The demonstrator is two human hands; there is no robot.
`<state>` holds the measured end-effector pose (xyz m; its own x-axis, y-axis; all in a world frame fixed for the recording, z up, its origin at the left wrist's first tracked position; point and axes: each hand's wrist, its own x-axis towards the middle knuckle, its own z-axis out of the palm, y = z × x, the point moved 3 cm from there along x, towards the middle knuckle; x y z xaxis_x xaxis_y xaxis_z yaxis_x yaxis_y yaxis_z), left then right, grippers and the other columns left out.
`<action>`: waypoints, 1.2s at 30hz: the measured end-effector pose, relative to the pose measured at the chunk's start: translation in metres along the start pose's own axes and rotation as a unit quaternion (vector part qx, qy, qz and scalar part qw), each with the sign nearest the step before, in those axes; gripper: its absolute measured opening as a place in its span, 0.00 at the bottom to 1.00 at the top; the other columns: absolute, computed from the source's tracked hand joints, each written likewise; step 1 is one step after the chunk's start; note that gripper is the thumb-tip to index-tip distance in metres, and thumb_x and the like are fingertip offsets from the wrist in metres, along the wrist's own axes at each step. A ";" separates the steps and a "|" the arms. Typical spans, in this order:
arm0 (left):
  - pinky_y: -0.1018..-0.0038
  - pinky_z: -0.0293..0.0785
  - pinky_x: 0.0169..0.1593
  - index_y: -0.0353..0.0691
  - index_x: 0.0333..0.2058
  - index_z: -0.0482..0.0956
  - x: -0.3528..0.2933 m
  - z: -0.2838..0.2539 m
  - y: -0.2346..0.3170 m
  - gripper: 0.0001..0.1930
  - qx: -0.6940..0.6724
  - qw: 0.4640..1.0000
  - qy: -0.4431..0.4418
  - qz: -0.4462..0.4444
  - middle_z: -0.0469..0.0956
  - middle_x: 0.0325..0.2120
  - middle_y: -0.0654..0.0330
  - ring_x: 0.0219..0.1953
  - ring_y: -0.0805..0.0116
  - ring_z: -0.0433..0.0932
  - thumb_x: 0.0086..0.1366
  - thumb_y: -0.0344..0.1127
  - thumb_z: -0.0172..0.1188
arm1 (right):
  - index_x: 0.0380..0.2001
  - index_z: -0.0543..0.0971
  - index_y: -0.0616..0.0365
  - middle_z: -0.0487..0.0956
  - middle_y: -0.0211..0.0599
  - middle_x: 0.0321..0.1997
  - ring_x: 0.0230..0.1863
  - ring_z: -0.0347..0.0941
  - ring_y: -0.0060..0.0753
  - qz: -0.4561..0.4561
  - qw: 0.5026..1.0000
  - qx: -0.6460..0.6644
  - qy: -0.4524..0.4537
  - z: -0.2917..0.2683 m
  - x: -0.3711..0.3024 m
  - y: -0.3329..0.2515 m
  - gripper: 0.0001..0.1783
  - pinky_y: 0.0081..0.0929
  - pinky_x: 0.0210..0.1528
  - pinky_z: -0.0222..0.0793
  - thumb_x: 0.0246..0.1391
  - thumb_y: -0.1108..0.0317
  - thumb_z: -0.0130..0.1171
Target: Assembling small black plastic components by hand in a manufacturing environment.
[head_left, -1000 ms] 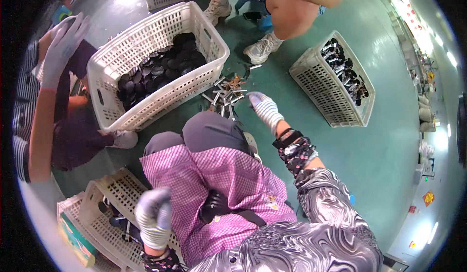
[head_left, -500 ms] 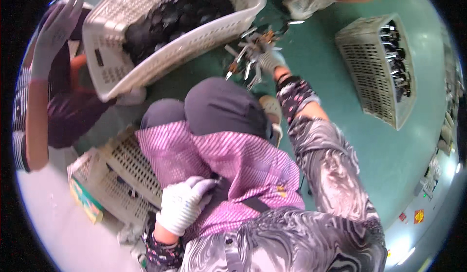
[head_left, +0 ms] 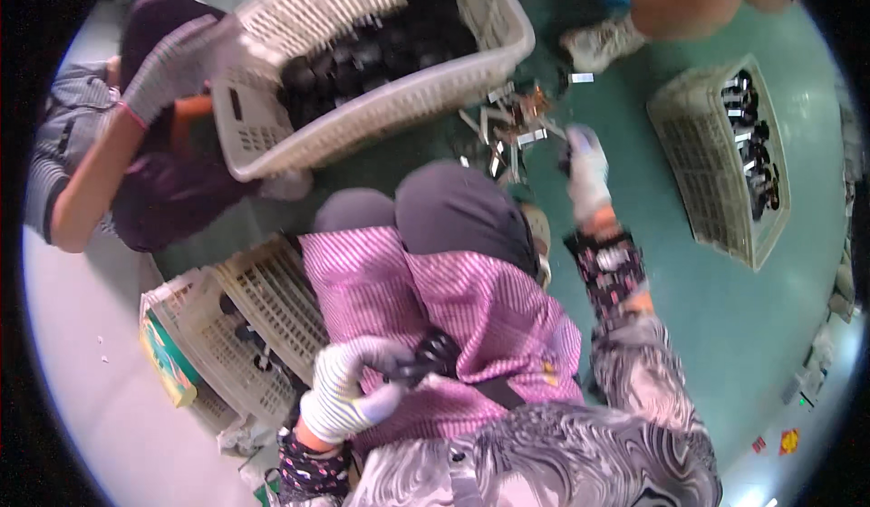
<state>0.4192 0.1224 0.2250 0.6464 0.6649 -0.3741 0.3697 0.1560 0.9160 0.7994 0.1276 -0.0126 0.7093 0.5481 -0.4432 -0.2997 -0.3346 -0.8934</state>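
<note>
My left hand (head_left: 352, 387), in a white striped glove, is closed around a small black plastic part (head_left: 431, 358) above my lap. The part's rounded end sticks out past the fingers. Out over the floor, my gloved right hand (head_left: 587, 170) is beside a loose pile of metal strips and copper-coloured pieces (head_left: 518, 119). Its fingers look pinched together. Something dark shows at the fingertips, too blurred to name.
A large white crate (head_left: 381, 99) of black parts stands ahead. Another crate (head_left: 702, 158), holding black and metal pieces, stands at right; stacked crates (head_left: 272, 294) sit at left. A co-worker's gloved hand (head_left: 181, 67) is by the large crate; another person's shoe (head_left: 598, 45) is beyond the pile.
My right hand has come out of the metal pile to its right side. The black part in my left hand shows more plainly. The co-worker's hand has moved to the large crate's edge.
</note>
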 end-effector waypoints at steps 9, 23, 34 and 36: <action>0.78 0.71 0.38 0.39 0.39 0.72 -0.026 0.010 -0.014 0.14 -0.297 0.929 0.203 -0.089 0.74 0.28 0.65 0.30 0.78 0.71 0.52 0.24 0.57 | 0.58 0.62 0.55 0.72 0.28 0.27 0.25 0.69 0.22 0.105 0.923 0.300 -0.219 -0.010 -0.142 -0.074 0.31 0.26 0.29 0.70 0.51 0.63 0.57; 0.53 0.75 0.45 0.45 0.37 0.70 -0.015 0.007 -0.020 0.12 -0.587 0.797 0.137 0.042 0.77 0.37 0.48 0.43 0.47 0.75 0.53 0.30 0.61 | 0.65 0.50 0.51 0.77 0.35 0.32 0.32 0.74 0.25 0.004 0.837 -0.025 -0.546 0.045 -0.278 -0.143 0.36 0.21 0.36 0.68 0.52 0.75 0.42; 0.52 0.72 0.49 0.40 0.48 0.69 -0.015 0.014 -0.021 0.17 -0.640 0.764 0.069 0.036 0.76 0.37 0.46 0.42 0.45 0.75 0.58 0.30 0.54 | 0.49 0.70 0.59 0.71 0.34 0.26 0.25 0.66 0.26 0.187 0.752 0.173 -0.608 0.060 -0.322 -0.133 0.18 0.26 0.36 0.64 0.57 0.64 0.52; 0.58 0.73 0.46 0.40 0.48 0.70 -0.019 0.020 -0.014 0.16 -0.654 0.755 0.043 0.035 0.77 0.33 0.49 0.39 0.52 0.76 0.63 0.39 0.51 | 0.55 0.64 0.58 0.69 0.27 0.24 0.22 0.64 0.19 0.174 0.756 0.157 -0.612 0.058 -0.328 -0.124 0.25 0.16 0.27 0.61 0.58 0.56 0.51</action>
<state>0.4146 0.0928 0.2163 0.5668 0.7416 -0.3588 -0.6747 0.6678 0.3144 0.5667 0.0341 0.2395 -0.5101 0.8318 -0.2188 -0.6056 -0.5280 -0.5954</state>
